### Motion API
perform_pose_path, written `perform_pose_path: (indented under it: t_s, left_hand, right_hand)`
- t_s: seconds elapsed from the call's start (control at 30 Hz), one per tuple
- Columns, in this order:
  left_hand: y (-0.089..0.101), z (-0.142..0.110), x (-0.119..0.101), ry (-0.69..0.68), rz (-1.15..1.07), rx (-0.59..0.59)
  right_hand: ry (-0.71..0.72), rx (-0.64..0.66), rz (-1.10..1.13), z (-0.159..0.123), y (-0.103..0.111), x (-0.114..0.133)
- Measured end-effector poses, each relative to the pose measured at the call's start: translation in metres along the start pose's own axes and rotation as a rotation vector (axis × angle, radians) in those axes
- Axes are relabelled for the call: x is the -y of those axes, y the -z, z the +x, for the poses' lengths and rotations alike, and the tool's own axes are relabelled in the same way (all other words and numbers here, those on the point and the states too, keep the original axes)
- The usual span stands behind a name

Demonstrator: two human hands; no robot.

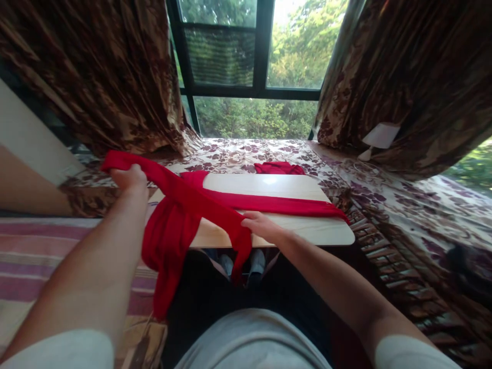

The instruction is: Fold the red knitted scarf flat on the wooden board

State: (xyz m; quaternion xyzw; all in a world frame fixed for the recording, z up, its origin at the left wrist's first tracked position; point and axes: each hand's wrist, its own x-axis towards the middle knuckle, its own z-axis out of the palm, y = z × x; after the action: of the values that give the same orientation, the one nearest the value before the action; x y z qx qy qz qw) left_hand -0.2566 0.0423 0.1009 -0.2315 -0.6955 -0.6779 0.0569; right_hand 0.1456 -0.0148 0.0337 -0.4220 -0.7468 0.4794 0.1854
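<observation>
A long strip of red cloth [196,202] stretches slantwise between my two hands over a pale wooden tabletop [303,231]. At the upper left, my left hand [130,179] is closed around one end, raised above the table's left side. My right hand [263,226] pinches the strip lower down, near the front edge, with a short tail hanging below. More red fabric droops in a loose bundle over the table's left front corner. Across the tabletop lies a flat red band [284,203], reaching past its right edge; whether it joins the held cloth is hidden.
A crumpled red cloth [279,168] lies just behind the table on a flower-patterned window ledge [238,151]. A small white lamp [381,136] stands at the right by a curtain [357,72]. A striped pink bed cover [69,251] is on the left.
</observation>
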Motion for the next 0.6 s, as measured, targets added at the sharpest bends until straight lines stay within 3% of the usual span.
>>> perform_pose_path:
  t_s: [0.07,0.17,0.2,0.3,0.4,0.53,0.6]
  left_hand:
    - [0.006,0.0,0.001,0.02,0.019,0.001]
    - [0.011,0.0,0.003,0.045,0.012,-0.008]
    - [0.011,-0.001,0.003,0.051,0.001,-0.006]
    - [0.008,-0.008,-0.002,0.063,-0.051,0.026]
    - [0.002,-0.015,-0.005,0.086,-0.132,0.087]
    - [-0.003,-0.019,0.002,0.127,-0.131,0.105]
    - [-0.005,-0.019,0.008,0.056,-0.075,0.149]
  right_hand:
    - [-0.036,-0.011,0.263,-0.002,0.02,-0.002]
    - [-0.14,-0.167,0.323,-0.007,0.062,-0.005]
    - [-0.165,-0.158,0.301,-0.009,0.078,-0.006]
    - [-0.178,-0.022,0.156,-0.012,0.13,-0.007]
    - [-0.216,0.081,-0.162,-0.014,0.177,-0.01]
    - [-0.326,0.074,-0.408,-0.019,0.224,-0.018]
    - [-0.37,0.046,-0.495,-0.024,0.243,-0.023]
